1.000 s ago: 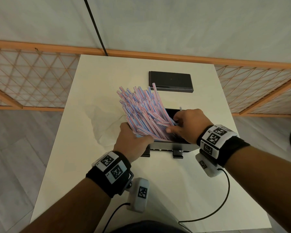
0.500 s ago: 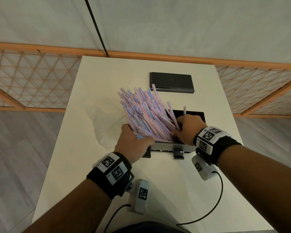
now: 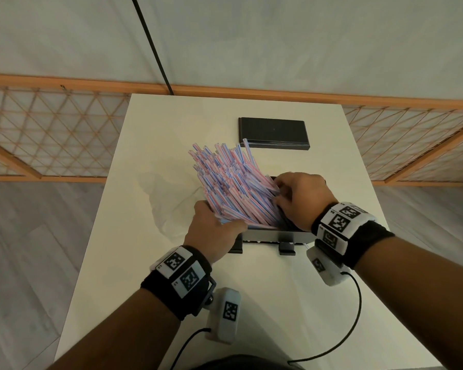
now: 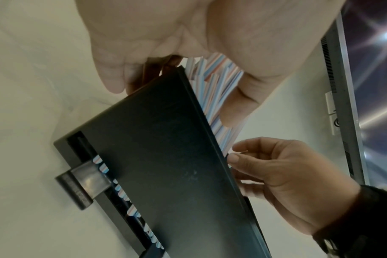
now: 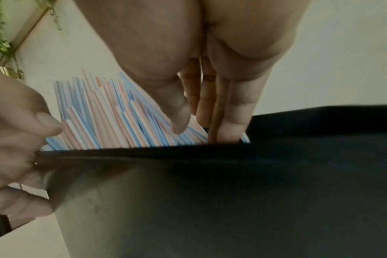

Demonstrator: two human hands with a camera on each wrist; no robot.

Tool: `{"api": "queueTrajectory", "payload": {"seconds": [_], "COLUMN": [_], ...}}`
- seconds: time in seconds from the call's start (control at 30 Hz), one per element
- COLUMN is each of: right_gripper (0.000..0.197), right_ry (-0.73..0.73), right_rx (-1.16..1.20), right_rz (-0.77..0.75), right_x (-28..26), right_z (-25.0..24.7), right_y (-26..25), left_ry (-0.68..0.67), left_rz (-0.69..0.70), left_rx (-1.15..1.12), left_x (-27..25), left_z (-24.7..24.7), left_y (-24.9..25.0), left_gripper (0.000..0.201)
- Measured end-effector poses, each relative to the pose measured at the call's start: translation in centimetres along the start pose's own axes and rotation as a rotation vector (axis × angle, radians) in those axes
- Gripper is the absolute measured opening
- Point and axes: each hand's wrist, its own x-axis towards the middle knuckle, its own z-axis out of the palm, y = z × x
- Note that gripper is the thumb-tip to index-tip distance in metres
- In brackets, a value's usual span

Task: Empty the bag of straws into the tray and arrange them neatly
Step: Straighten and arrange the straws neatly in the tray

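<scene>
A thick bundle of pink-and-blue striped straws (image 3: 230, 185) stands slanted in the black tray (image 3: 267, 235), fanning out toward the far left. My left hand (image 3: 214, 228) holds the bundle's lower left side at the tray's left end, thumb over the straws (image 5: 88, 122). My right hand (image 3: 292, 193) presses its fingers against the bundle's right side. In the right wrist view its fingers (image 5: 225, 122) point down into the tray (image 5: 210, 192) beside the straws. The left wrist view shows the tray (image 4: 166, 157) from below, with straw ends in its bottom slot.
A crumpled clear bag (image 3: 166, 198) lies on the white table (image 3: 251, 303) left of the tray. A flat black lid (image 3: 274, 133) lies at the far side. Cables run from both wrists over the near table edge. A wooden lattice rail borders the table.
My right hand has moved from the tray's near right end up along the bundle's right side. The loose straws sticking up there now lie with the bundle. My left hand has stayed put.
</scene>
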Motion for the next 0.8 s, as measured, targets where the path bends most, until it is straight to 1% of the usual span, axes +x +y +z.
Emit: {"api": "queueTrajectory", "payload": {"seconds": [0.03, 0.07, 0.1, 0.2, 0.23, 0.3, 0.33, 0.37, 0.43, 0.47, 0.57, 0.7, 0.73, 0.8], "right_gripper": [0.018, 0.019, 0.025, 0.044, 0.048, 0.054, 0.054, 0.048, 0.036, 0.034, 0.038, 0.033, 0.035, 0.050], "right_ry": [0.026, 0.017, -0.037, -0.297, -0.337, -0.359, -0.368, -0.380, -0.401, -0.410, -0.446, -0.479, -0.499, -0.572], "right_rx": [0.011, -0.002, -0.032, -0.041, -0.020, 0.009, 0.035, 0.073, 0.125, 0.124, 0.079, 0.091, 0.073, -0.003], "right_rz": [0.011, 0.023, 0.033, -0.008, -0.037, -0.088, -0.101, -0.108, -0.123, -0.136, -0.147, -0.168, -0.169, -0.148], "right_x": [-0.4, -0.7, -1.1, -2.2, -2.5, -2.9, -2.9, -2.9, -2.8, -2.7, -2.4, -1.9, -1.7, -1.3], "right_z": [0.0, 0.1, 0.2, 1.0, 1.3, 1.6, 1.7, 1.8, 1.8, 1.8, 1.9, 1.8, 1.6, 1.4], "right_y": [0.3, 0.8, 1.2, 1.9, 2.1, 2.0, 1.9, 1.7, 1.2, 1.0, 0.3, -0.2, -0.3, -0.7], "left_ry": [0.001, 0.001, 0.001, 0.012, 0.013, 0.013, 0.015, 0.016, 0.016, 0.014, 0.014, 0.023, 0.029, 0.042], "left_rz": [-0.004, -0.006, -0.010, -0.060, -0.070, -0.058, -0.049, -0.041, -0.030, -0.025, -0.028, -0.016, -0.015, -0.002], "left_rx": [0.002, -0.004, -0.019, -0.091, -0.115, -0.150, -0.160, -0.171, -0.189, -0.190, -0.172, -0.142, -0.135, -0.119], "left_x": [0.0, -0.1, 0.0, 0.0, 0.0, -0.2, -0.2, -0.3, -0.3, -0.5, -0.6, 0.4, 0.5, 0.3], "left_z": [-0.1, -0.1, -0.2, -0.3, -0.3, -0.1, 0.0, 0.1, 0.3, 0.3, 0.3, 0.6, 0.7, 0.8], "left_y": [0.1, 0.2, 0.2, 0.5, 0.6, 0.9, 1.0, 1.1, 1.2, 1.4, 1.6, 0.6, 0.6, 1.0], "left_gripper": [0.077, 0.077, 0.077, 0.065, 0.064, 0.070, 0.077, 0.083, 0.090, 0.092, 0.094, 0.086, 0.085, 0.089]}}
